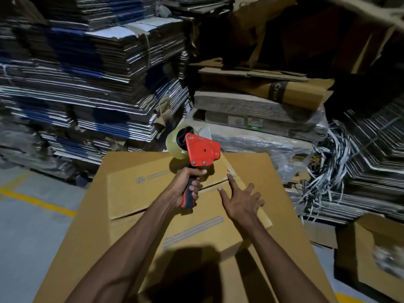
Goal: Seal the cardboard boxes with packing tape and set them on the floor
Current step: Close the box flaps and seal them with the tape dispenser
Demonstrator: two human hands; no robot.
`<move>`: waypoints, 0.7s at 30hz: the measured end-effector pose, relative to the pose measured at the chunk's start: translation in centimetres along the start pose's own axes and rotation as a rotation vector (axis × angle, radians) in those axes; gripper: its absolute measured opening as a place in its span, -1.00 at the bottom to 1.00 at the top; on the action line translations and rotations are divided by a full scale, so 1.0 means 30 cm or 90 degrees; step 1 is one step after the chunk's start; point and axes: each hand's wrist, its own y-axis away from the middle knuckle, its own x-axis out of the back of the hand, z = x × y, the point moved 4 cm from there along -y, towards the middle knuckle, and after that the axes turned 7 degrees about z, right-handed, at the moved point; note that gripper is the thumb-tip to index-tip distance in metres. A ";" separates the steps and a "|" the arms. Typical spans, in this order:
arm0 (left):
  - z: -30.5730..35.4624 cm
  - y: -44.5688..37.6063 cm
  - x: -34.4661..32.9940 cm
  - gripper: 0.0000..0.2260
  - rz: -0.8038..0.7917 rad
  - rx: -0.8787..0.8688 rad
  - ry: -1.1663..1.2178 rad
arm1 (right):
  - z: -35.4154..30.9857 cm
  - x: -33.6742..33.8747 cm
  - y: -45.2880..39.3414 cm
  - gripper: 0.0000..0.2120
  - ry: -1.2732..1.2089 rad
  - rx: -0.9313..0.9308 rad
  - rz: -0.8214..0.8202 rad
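Note:
A brown cardboard box (140,193) lies in front of me on a larger sheet of cardboard (282,171), its top flaps folded down with the seam running across the middle. My left hand (185,189) grips the black handle of a red tape dispenser (202,150), which carries a roll of clear tape and is held upright above the box's far end. My right hand (241,199) has its fingers spread over the right flap, near the seam.
Tall stacks of flattened cartons (91,84) rise behind and to the left. More flat cardboard and plastic-wrapped bundles (258,119) lie behind. Loose strapping (323,171) tangles at the right. An open box (376,254) stands at lower right. Grey floor with a yellow line (37,202) shows at the left.

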 end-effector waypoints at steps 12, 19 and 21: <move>0.021 0.075 -0.088 -0.66 -0.093 0.034 0.016 | -0.130 0.218 -0.137 -0.61 -0.830 0.051 0.082; 0.072 0.097 -0.066 -0.69 -0.090 0.010 0.012 | -0.058 0.193 -0.063 -0.82 -0.912 -0.001 0.115; 0.074 0.096 -0.070 -0.69 -0.085 0.014 -0.008 | -0.053 0.173 -0.027 -0.81 -1.024 -0.101 0.038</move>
